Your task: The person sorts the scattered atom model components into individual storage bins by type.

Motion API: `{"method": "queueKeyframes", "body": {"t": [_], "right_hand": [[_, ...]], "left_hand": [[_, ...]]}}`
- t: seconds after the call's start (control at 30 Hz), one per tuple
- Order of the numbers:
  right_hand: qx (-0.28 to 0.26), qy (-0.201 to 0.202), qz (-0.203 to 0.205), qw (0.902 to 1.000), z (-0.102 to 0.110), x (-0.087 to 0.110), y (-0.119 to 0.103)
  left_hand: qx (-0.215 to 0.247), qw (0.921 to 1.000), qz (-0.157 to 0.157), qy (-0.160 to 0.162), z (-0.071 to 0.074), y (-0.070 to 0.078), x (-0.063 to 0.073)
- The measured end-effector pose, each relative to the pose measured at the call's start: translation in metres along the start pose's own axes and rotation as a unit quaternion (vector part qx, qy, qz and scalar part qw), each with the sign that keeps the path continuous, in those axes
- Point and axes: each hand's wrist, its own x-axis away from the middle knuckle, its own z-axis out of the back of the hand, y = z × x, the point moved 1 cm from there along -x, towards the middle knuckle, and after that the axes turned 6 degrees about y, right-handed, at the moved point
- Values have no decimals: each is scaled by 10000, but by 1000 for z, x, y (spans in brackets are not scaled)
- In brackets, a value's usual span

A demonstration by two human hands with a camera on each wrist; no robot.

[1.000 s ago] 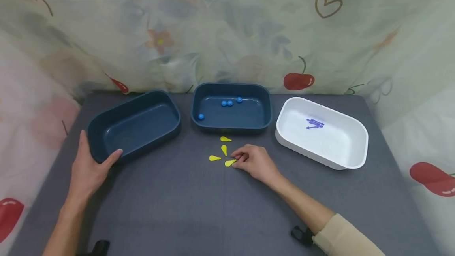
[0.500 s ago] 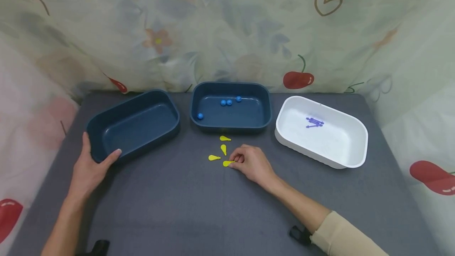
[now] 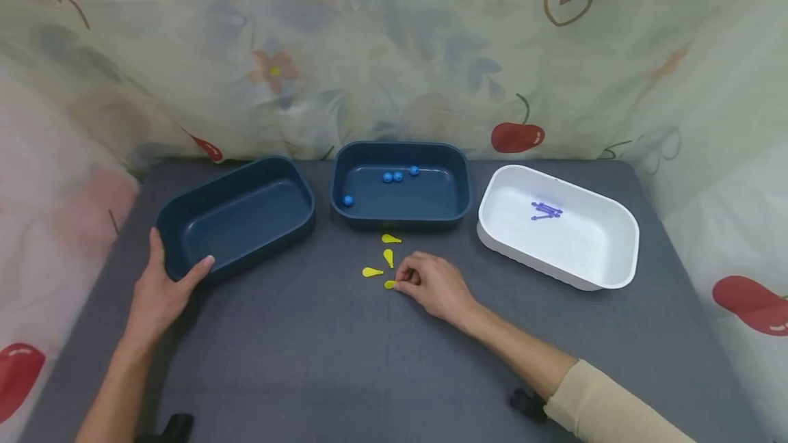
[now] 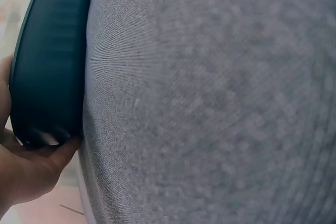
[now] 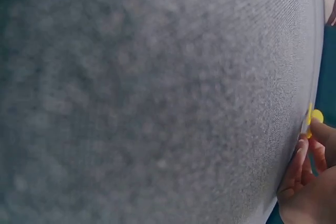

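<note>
Lightness and stiffness seem likely in the small yellow piece (image 3: 390, 285), so a gentle pinch by its stem should suit. Thumb and fingers of the right hand (image 3: 436, 284) are clamped on it, rounded end showing, on or just above the gray counter (image 3: 295, 361), hard to tell which; the left hand (image 3: 159, 292) grips a corner of the left dark blue tray (image 3: 240, 224), whose smooth wall looks rigid.

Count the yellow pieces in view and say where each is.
4: one piece pinched by the right hand; the leftmost piece, the middle piece and the farthest piece lie on the gray cloth, in front of the middle blue bin. The hand could hide more.
</note>
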Motion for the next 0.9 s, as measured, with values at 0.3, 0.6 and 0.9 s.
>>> {"method": "queueKeyframes", "body": {"t": [0.3, 0.6, 0.9], "right_hand": [[-1503, -318, -164, 9880, 10, -5, 1], [-2615, -232, -295, 9645, 13, -17, -4], [-3058, -241, -299, 9513, 15, -32, -22]], "left_hand": [[38, 9999, -5, -120, 2, 0, -2], [-34, 9998, 66, -175, 1, 2, -3], [-43, 9999, 67, -114, 1, 1, -2]]}}
